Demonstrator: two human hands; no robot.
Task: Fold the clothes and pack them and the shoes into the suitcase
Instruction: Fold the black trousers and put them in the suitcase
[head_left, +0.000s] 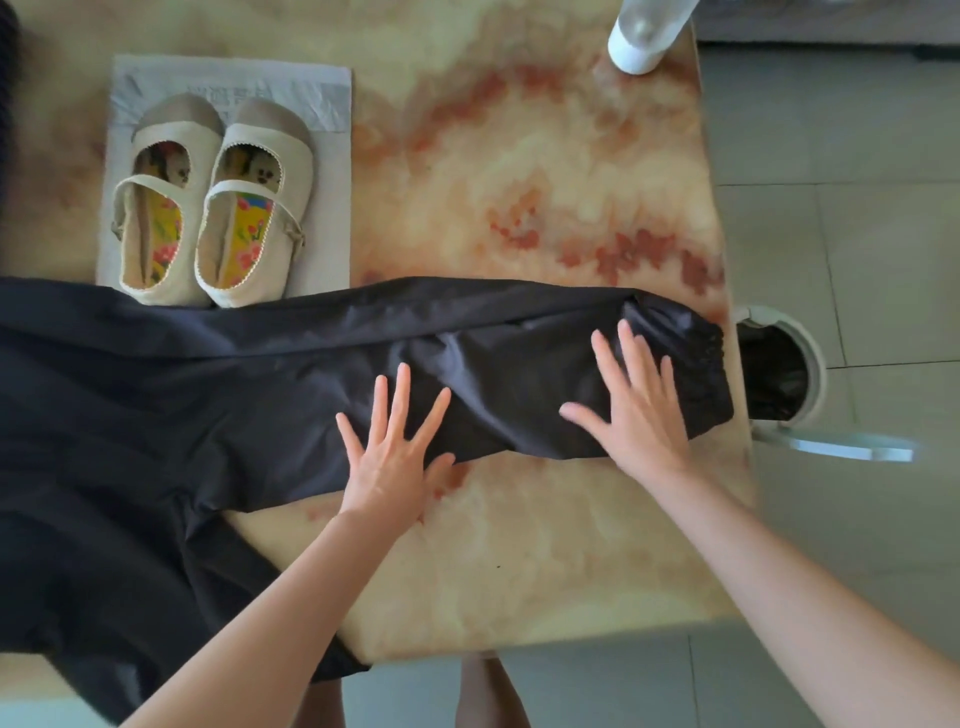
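The person's left hand (395, 462) is wide open, fingers spread like a fan, and it presses flat on the black trousers (234, 374). The heel of that hand sits at the cloth's near edge, partly on the desk (519, 182). The right hand (641, 415) is wide open too, flat on the trouser leg near its gathered cuff (696, 353). Neither hand holds anything; both just lie on the cloth. The trousers stretch across the desk from left to right, and the cuff end nearly reaches the right edge, while the wide part on the left hangs over the near edge. Behind the trousers a pair of cream shoes (249, 223) with flowery insides stands side by side on a grey sheet (322, 104), heels touching the black cloth. The desk top is yellow with red blotches — like marble. A white bottle (639, 41) stands at the far right corner. On the grey tiled floor (857, 234) just beside the desk sits a round bin (779, 364) with a black bag — its lid is up.
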